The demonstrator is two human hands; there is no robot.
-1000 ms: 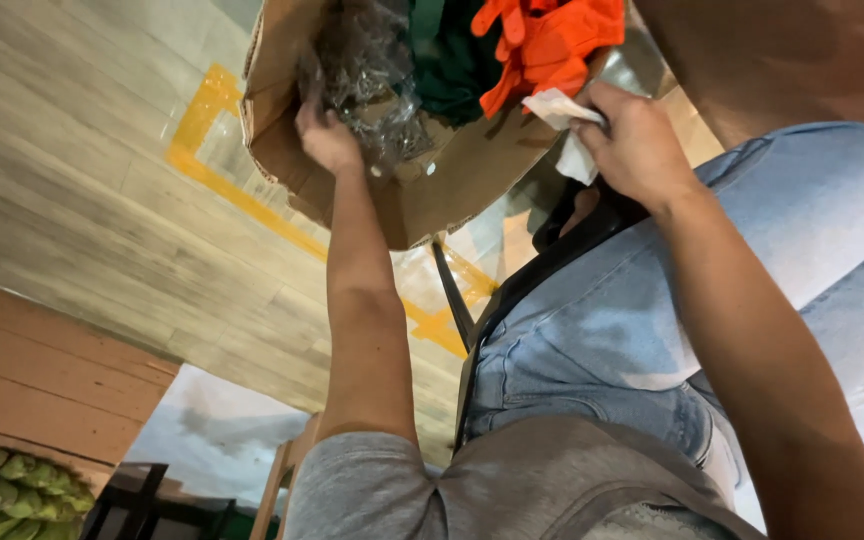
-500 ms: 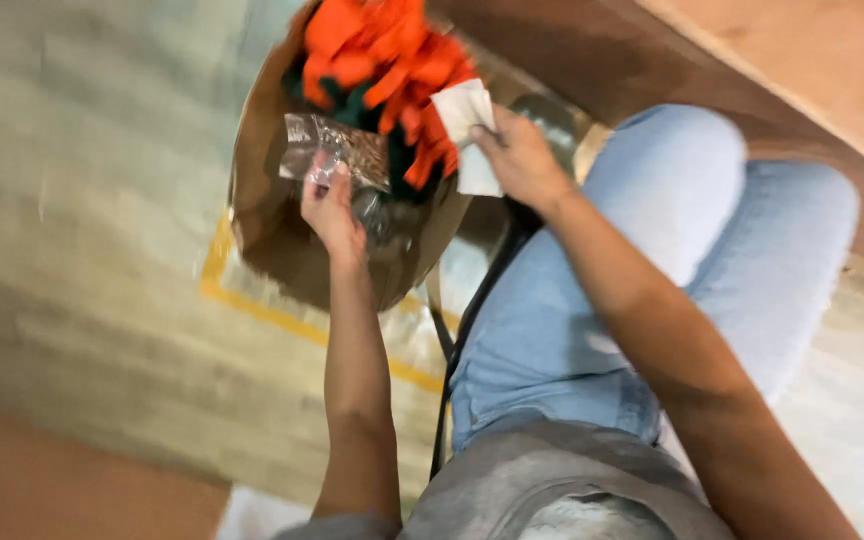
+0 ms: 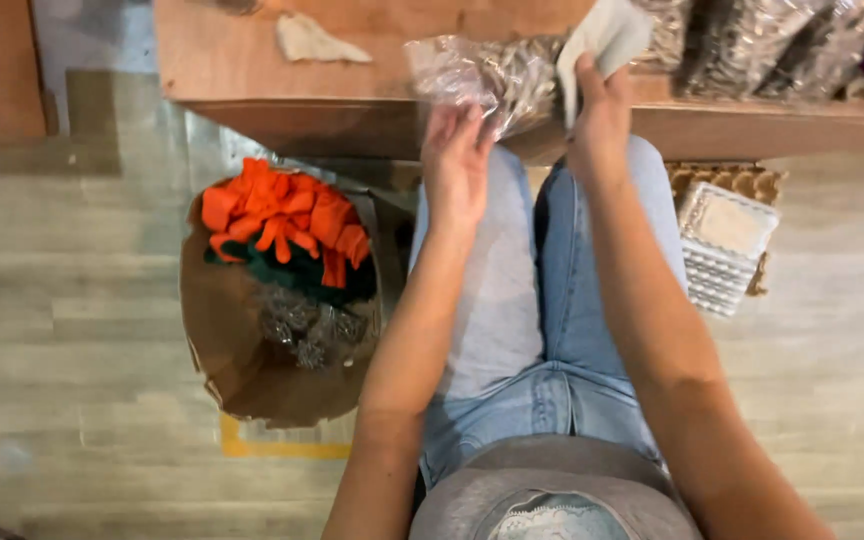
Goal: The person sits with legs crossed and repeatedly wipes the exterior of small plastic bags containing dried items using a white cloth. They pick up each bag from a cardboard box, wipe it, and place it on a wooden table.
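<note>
Gripping the crinkled clear plastic bag [image 3: 482, 80] in my left hand [image 3: 457, 165] – directly ahead, long axis crosswise – my right hand [image 3: 600, 110] pinches a pale card [image 3: 607, 35] beside it.

A packing workshop: a wooden workbench [image 3: 372, 70] lined with clear filled bags [image 3: 752, 35], a floor carton [image 3: 252, 370] of goods.

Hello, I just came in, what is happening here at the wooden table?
A seated person in blue jeans holds a clear crinkly plastic bag with the left hand at the edge of the wooden table. The right hand grips a pale flat cloth. On the floor beside the person's leg stands an open brown paper bag with orange fabric pieces.
</note>
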